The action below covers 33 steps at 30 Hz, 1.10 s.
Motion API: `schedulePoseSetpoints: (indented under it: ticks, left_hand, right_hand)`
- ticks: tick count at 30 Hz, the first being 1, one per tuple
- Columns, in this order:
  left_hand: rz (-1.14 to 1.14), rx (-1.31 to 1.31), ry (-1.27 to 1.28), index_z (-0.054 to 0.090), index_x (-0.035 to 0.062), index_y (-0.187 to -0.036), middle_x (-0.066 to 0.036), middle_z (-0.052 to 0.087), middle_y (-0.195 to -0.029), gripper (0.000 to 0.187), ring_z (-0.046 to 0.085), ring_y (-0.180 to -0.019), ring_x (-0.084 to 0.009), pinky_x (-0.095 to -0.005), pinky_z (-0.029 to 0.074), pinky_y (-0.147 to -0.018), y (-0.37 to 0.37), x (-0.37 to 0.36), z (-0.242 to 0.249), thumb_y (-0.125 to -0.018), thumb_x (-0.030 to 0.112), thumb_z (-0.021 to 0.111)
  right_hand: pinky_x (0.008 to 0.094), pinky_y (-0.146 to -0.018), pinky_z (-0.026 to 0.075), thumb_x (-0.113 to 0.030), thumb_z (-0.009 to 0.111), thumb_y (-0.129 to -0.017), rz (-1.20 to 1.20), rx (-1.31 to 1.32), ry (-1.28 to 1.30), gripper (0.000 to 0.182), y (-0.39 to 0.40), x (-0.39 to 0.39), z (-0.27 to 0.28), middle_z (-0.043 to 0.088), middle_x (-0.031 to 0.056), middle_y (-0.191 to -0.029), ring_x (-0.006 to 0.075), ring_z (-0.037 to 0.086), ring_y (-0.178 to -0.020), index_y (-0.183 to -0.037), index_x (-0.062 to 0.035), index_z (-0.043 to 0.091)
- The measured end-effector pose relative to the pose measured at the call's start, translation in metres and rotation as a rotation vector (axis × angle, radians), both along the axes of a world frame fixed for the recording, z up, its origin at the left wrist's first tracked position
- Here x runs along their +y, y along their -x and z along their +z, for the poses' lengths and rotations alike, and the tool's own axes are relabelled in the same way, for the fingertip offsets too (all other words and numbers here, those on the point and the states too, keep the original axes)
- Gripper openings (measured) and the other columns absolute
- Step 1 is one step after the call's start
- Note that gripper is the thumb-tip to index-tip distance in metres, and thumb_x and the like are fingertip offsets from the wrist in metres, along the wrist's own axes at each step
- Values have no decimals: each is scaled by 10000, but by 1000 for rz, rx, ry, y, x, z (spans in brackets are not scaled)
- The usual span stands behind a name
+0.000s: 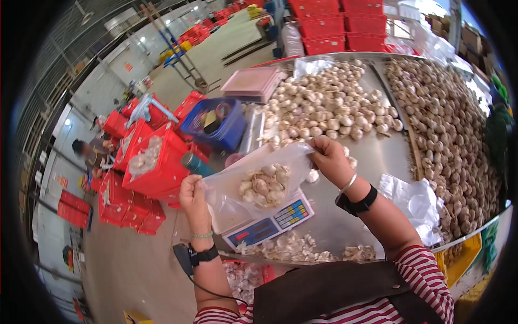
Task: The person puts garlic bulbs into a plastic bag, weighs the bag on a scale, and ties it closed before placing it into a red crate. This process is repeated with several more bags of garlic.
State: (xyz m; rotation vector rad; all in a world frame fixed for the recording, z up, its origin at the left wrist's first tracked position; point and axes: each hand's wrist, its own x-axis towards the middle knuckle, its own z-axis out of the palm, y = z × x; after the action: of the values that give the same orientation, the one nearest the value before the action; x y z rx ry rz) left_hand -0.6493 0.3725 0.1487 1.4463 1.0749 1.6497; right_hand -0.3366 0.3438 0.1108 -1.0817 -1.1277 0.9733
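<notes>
A clear plastic bag with several garlic bulbs inside is stretched between my two hands. My left hand pinches its left corner. The upper right corner is gripped by my right hand, fingers closed. Under the bag stands a digital scale, its keypad and display facing me; the bag covers most of its pan. Loose garlic skins lie along the table edge in front of the scale. Beyond my right hand spreads a pile of whitish garlic bulbs on the metal table.
A larger heap of browner garlic fills the right side behind a divider strip. White plastic bags lie right of my forearm. To the left are a blue basket, a teal flask and red crates. A person sits farther left.
</notes>
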Motion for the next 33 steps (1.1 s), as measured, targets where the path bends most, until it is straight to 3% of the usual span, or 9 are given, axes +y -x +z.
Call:
schedulePoseSetpoints:
  ticks: [4,8,10,14,18,21,23,30,33]
  left_hand:
    - [39,219,59,617,10,-929,-27,598,-881,242,556,-769,-90,-237,458,-679,69,26,-46,-840,-78,410]
    - [-49,144,270,607,-6,-842,-41,603,-780,100,551,-733,-137,-265,435,-692,98,25,-74,-801,67,552]
    - [74,729,138,576,1,-853,-116,601,-821,181,571,-760,-249,-331,450,-710,88,20,-65,-723,107,645]
    - [271,967,34,521,27,-957,-163,552,-944,315,533,-887,-362,-431,445,-736,85,19,-83,-660,35,625]
    - [379,831,-42,528,35,-968,-156,550,-914,311,539,-860,-347,-426,445,-734,91,13,-85,-666,10,599]
    - [359,740,121,523,42,-1013,-143,562,-882,349,559,-821,-319,-402,458,-716,99,5,-81,-673,-1,586]
    - [336,612,116,548,29,-968,-126,580,-793,274,582,-717,-272,-358,469,-651,102,1,-81,-698,-8,575]
    - [266,359,63,575,-12,-816,-80,607,-707,76,562,-596,-158,-298,444,-556,106,-16,-85,-743,3,593]
    - [89,179,146,573,-6,-873,-43,606,-820,75,545,-738,-71,-224,438,-680,103,-27,-76,-801,-22,557]
  right_hand:
    - [259,-532,462,-34,555,-844,30,-172,80,84,51,36,-40,593,48,-642,103,566,-565,-884,14,611]
    - [262,-521,461,-78,576,-840,-10,-244,163,99,77,47,-62,593,43,-621,108,574,-553,-869,6,621]
    - [281,-536,470,-113,612,-832,-3,-343,121,111,79,51,-66,601,64,-626,136,591,-558,-877,-14,629]
    - [334,-584,491,-167,691,-787,-68,-833,39,234,87,49,-35,628,107,-692,240,621,-623,-970,-45,611]
    - [395,-739,484,-210,738,-735,-107,-978,-352,447,107,44,18,609,158,-999,325,593,-902,-1112,-48,561]
    - [409,-820,457,-228,745,-715,133,-942,-548,480,134,43,46,582,160,-1083,337,557,-994,-1121,-44,567]
    - [416,-883,424,-232,738,-711,557,-1063,-628,472,148,48,49,594,140,-1079,321,555,-1014,-1115,-52,576]
    - [412,-871,414,-449,766,-629,800,-1641,-347,618,146,65,22,623,120,-1041,285,583,-1011,-1091,-70,608]
    - [409,-831,456,-552,738,-629,802,-1789,-266,695,131,66,11,639,138,-1001,306,621,-925,-1106,-64,604]
